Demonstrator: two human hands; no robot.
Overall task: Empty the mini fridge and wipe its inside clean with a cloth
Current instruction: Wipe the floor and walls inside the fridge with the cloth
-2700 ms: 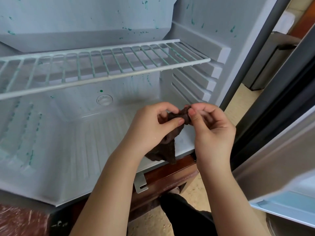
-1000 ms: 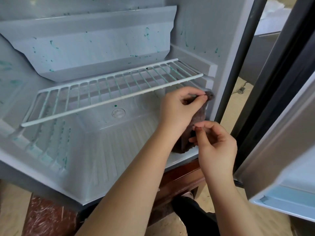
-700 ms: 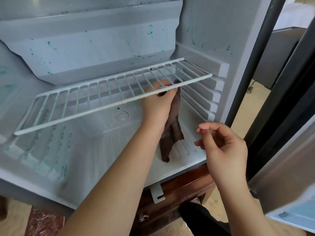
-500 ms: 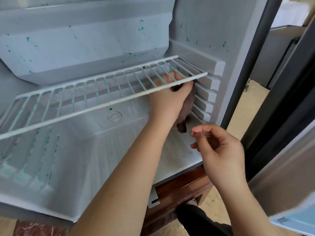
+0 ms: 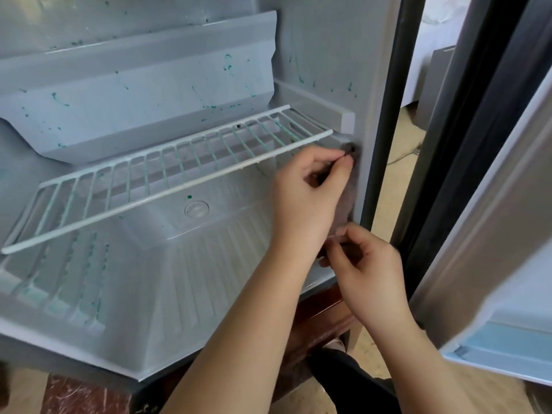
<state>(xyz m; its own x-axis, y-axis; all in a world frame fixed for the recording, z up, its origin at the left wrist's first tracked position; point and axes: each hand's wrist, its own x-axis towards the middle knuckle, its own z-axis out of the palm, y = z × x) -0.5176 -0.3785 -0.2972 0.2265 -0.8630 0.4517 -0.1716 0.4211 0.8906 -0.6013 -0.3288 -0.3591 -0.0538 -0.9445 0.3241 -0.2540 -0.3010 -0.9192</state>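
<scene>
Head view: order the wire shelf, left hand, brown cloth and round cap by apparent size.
1. wire shelf
2. left hand, nearer the camera
3. brown cloth, mostly hidden, so unsure
4. round cap

Cloth (image 5: 346, 201) motion-blurred, mostly hidden

A domestic room, seemingly a bedroom or guest room, is suggested. The mini fridge (image 5: 179, 264) is set on a low stand of dark red-brown wood (image 5: 322, 321). A tan floor (image 5: 401, 186) is seen past its open right side, with a thin cable (image 5: 403, 156) lying on it. At the far right, white draped fabric (image 5: 433, 40) resembling bedding and a grey cabinet (image 5: 433, 85) can be made out.
</scene>
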